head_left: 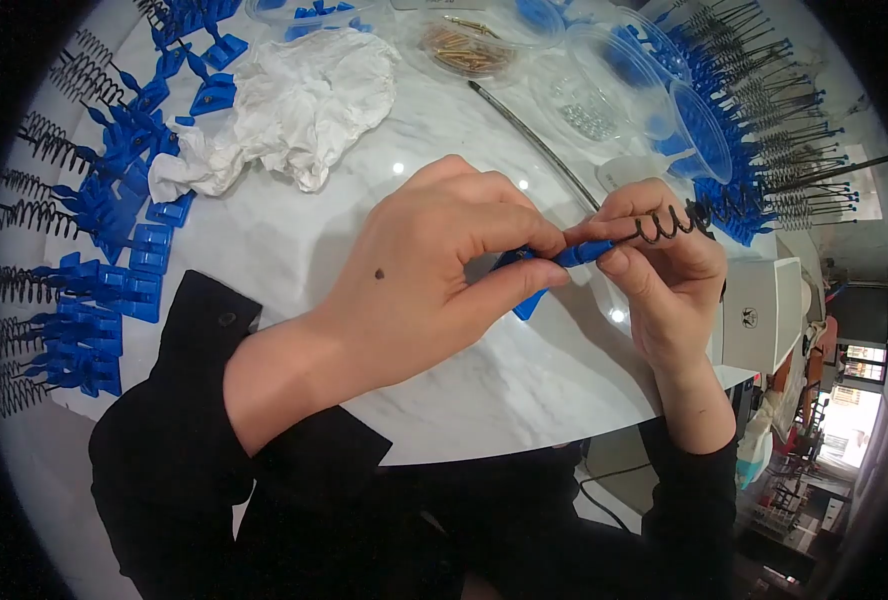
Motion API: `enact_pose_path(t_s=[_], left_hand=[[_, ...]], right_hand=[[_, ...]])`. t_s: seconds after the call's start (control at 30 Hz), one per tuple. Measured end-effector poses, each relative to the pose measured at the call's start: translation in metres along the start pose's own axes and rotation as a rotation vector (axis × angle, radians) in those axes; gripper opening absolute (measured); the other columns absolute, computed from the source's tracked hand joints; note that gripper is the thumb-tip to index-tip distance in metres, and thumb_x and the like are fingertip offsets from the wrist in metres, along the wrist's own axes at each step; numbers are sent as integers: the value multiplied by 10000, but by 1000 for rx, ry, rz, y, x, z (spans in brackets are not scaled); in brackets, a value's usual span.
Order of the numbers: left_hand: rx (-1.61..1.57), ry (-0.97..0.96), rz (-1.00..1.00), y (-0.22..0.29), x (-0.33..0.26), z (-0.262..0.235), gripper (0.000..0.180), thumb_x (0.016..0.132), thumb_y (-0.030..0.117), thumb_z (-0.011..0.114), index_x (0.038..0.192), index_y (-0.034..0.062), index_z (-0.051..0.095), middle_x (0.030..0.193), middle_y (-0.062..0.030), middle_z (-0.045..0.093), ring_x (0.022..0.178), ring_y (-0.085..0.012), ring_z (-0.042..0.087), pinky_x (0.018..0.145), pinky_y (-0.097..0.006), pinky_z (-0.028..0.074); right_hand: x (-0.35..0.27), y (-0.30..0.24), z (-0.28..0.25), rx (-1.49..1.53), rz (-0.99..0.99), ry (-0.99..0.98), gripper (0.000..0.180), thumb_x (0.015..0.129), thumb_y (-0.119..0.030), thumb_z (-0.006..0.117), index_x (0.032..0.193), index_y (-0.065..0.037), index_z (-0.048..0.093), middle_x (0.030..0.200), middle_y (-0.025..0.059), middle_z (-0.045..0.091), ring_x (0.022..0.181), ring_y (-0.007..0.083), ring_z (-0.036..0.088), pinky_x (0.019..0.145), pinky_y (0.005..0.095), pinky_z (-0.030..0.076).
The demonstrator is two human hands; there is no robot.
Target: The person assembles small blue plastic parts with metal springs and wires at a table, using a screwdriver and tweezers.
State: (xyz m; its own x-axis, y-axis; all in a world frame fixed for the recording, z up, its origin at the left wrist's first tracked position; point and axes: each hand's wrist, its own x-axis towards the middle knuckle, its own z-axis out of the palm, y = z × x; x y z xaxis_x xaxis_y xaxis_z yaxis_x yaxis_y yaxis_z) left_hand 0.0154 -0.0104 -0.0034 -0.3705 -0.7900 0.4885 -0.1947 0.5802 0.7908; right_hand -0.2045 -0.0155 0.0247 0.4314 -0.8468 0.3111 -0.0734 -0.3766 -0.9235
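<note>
Above the white marbled table (444, 400), my left hand (419, 265) pinches a blue plastic base (529, 303) with a narrow blue neck, thumb and forefinger closed around it. My left fingers cover most of this base. My right hand (669, 270) grips the black spiral cord (654, 228) close to where it meets the blue neck (586, 252). The cord's coils run over my right fingers toward the far right. Between my two hands the blue neck shows, and I cannot tell how firmly cord and neck are joined.
Many blue bases with black coils (114, 280) line the left edge; coiled cords with blue ends (764, 130) crowd the far right. Also there: crumpled white tissue (309, 100), a thin dark rod (534, 140), tubs of brass-coloured parts (464, 50) and clear pieces (589, 110), a white box (762, 315).
</note>
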Motion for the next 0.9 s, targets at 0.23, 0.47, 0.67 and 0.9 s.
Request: enact_pose_path(t_s=[0.23,0.47,0.67,0.9], left_hand=[[-3,10,12,-1,0,0,127,774,89,757,885,55,705,868,-36,676,821,-181,570,722,-291,442],[-15,23,12,-2,0,2,132,765,81,765,879,48,709,867,-42,673,830,-177,573,722,-289,439],[0,21,11,-1,0,2,130,761,75,766,876,48,711,866,-40,674,826,-178,572,724,-290,437],[5,-3,0,0,1,1,134,758,77,770,872,43,709,870,-43,677,824,-180,576,729,-293,432]], right_hand=[[0,0,1,-13,-14,10,177,838,-30,684,990,61,689,1012,130,573,902,269,649,822,370,538],[-1,0,-2,-61,-6,4,176,837,-26,683,988,62,688,1011,126,569,894,262,643,825,370,541],[0,0,-4,-105,-14,-21,170,841,-31,679,983,61,685,1009,122,567,898,259,643,826,371,541],[0,-1,-1,-32,-22,-13,162,845,-31,673,981,57,683,1006,120,565,897,253,641,832,370,537]])
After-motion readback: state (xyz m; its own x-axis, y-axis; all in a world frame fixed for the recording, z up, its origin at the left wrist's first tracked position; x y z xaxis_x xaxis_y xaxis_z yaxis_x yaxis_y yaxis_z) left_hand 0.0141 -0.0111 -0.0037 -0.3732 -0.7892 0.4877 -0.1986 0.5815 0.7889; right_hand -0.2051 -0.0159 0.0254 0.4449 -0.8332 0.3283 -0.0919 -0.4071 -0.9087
